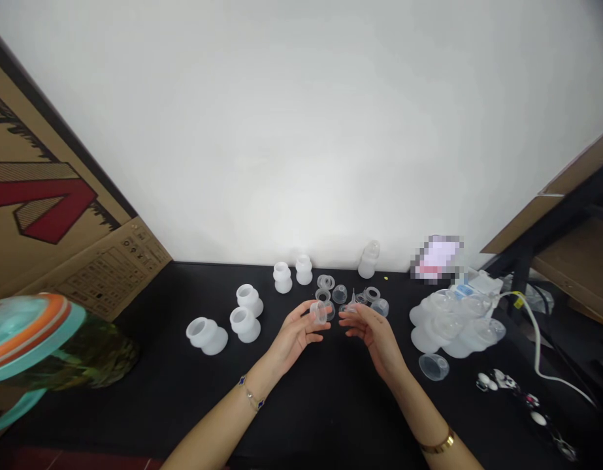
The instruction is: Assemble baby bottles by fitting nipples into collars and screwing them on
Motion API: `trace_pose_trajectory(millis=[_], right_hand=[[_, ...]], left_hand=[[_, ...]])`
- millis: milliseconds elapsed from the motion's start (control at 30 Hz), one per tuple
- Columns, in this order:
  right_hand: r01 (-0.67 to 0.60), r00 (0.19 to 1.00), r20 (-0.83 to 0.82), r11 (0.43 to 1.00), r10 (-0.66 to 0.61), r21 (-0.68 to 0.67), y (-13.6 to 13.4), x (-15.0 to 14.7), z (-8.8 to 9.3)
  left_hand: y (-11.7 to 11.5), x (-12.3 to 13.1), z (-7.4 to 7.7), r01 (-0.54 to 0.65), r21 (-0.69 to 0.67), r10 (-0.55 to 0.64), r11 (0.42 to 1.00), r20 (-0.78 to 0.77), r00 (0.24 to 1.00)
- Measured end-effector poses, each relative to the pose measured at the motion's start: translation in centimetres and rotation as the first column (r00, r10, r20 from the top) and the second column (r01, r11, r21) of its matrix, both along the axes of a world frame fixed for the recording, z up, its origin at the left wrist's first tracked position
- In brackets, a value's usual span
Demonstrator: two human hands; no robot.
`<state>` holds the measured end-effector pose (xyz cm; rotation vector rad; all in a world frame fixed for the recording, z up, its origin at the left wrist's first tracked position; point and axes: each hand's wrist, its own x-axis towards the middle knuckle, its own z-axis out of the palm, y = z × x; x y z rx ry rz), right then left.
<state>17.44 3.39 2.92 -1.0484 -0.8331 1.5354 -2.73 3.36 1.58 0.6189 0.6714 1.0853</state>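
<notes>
Between the thumb and fingers of my left hand point(297, 333) is a clear bottle collar ring point(319, 313), held up over the table. My right hand point(372, 333) is pinched on a small clear piece point(351, 307), whose exact kind is partly hidden by the fingers. Just beyond both hands lie loose clear rings point(325, 282) and dome caps point(339, 294). To the left stand several white open-necked baby bottles point(249, 300), without tops. One bottle fitted with a clear top point(368, 260) stands near the wall.
At right, several capped bottles point(451, 326) cluster by a clear dome cap point(434, 367), a white cable point(537, 339) and a beaded strap point(531, 405). A blurred-out phone-like screen point(437, 256) leans at the wall. Left are a large jug point(80, 346) and a cardboard box point(100, 274).
</notes>
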Motion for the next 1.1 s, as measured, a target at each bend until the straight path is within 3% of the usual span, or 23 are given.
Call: trace_pose_trajectory(millis=[467,600,767,933,1100], right_hand=[[-0.013,0.999,0.040,1.000,0.013,-0.001,-0.1,0.0,0.3],[-0.045,0.998,-0.037,0.999,0.045,-0.022,0.0,0.1,0.2],[-0.141,0.980,-0.152,0.987,0.128,-0.079,-0.2,-0.3,0.0],[-0.214,0.951,-0.254,0.967,0.174,-0.141,-0.4,-0.9,-0.3],[-0.288,0.919,-0.318,0.948,0.234,-0.137,-0.4,-1.2,-0.9]], left_hand=[[-0.1,-0.1,0.4,-0.010,0.036,0.011,0.999,-0.048,0.999],[-0.2,0.1,0.5,-0.092,0.131,0.111,0.987,-0.151,0.982],[-0.3,0.3,0.4,-0.171,0.326,0.289,0.930,-0.357,0.888],[-0.8,0.5,0.2,-0.083,0.489,0.357,0.868,-0.501,0.788],[-1.1,0.7,0.1,0.006,0.650,0.495,0.760,-0.585,0.643]])
